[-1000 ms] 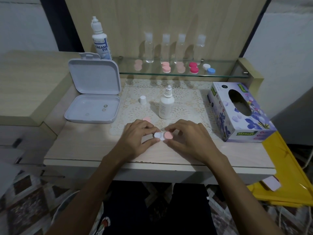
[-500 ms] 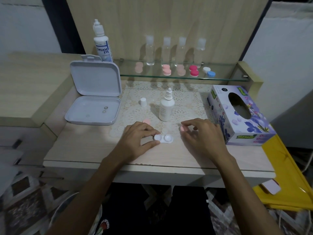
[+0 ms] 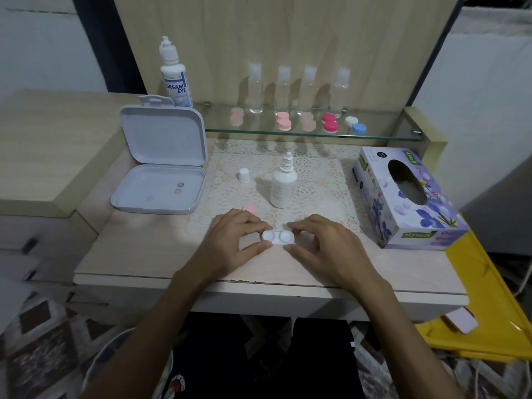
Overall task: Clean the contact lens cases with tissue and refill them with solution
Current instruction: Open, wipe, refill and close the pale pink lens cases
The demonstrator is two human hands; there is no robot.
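A white contact lens case lies on the table near the front edge with both wells uncapped. My left hand pinches its left end between index finger and thumb. My right hand brackets its right end, index finger behind and thumb in front. One pink cap lies just behind my left hand; the other pink cap is hidden. A small white solution bottle stands uncapped on the lace mat, its white cap to the left. The floral tissue box sits at the right.
An open white box holding small lenses sits at the left. A large Dream Eye bottle stands behind it. The glass shelf carries several coloured lens cases and clear bottles. A yellow tray lies below the table's right end.
My right hand took the pink cap off the case's right well, carried it to the right, then came back to the case's right end. My left hand stayed on the left end.
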